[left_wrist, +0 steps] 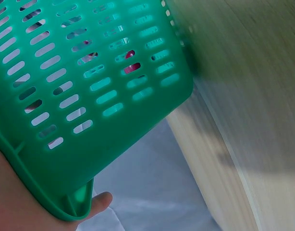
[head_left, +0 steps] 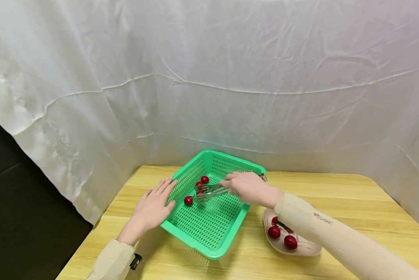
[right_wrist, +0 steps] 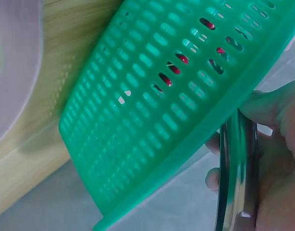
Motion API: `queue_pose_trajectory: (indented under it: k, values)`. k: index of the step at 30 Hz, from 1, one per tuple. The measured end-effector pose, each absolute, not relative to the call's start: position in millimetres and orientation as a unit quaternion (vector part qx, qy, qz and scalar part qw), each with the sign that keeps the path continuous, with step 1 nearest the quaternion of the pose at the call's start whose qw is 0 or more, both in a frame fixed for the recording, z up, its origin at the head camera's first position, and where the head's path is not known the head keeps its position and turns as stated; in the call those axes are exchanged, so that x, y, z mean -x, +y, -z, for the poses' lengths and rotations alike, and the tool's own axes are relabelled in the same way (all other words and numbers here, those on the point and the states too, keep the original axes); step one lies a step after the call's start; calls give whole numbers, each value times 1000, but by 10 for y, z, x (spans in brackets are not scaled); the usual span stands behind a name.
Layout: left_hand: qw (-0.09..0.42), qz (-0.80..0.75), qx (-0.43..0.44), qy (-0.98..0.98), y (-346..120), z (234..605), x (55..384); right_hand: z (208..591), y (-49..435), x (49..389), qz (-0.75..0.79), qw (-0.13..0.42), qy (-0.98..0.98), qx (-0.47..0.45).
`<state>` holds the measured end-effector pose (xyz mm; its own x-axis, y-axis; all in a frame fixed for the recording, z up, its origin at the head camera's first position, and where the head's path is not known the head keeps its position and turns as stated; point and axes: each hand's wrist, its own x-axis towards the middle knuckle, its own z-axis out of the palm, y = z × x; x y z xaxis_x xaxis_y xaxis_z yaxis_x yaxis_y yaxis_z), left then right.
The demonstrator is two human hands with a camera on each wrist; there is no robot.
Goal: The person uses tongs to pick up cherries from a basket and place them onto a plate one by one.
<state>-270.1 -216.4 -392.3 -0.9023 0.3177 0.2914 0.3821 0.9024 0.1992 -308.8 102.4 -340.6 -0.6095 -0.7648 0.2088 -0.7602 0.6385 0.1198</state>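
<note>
Four cherries [head_left: 188,200] lie in the green basket [head_left: 213,254] in the head view, near the tips of the metal tongs [head_left: 220,191] that the right hand [head_left: 249,187] grips. With nearly straight fingers [head_left: 169,188], the left hand [head_left: 155,206] rests on the basket's left rim. To the right, a pale plate [head_left: 304,249] with more cherries sits on the tabletop [head_left: 353,202], partly hidden by the right sleeve [head_left: 339,237]. From the left wrist, the basket's slotted wall [left_wrist: 118,137] shows red through some slots. From the right wrist, the right hand holds the tongs just beside the basket's rim.
</note>
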Motion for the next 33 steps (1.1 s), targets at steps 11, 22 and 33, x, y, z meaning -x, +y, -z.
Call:
queue_pose_trajectory:
  k: [11,22,33]
  values:
    - [129,129,181,-966,-2182,3934,2699,3392,1092,3024,6,147,-888,-436]
    - [134,128,184,-965,-2191,3944,2711,3347,1162,2942,-2,174,-881,-440]
    - [131,129,183,-966,-2202,3937,2728,3276,1235,2829,-4,186,-881,-435]
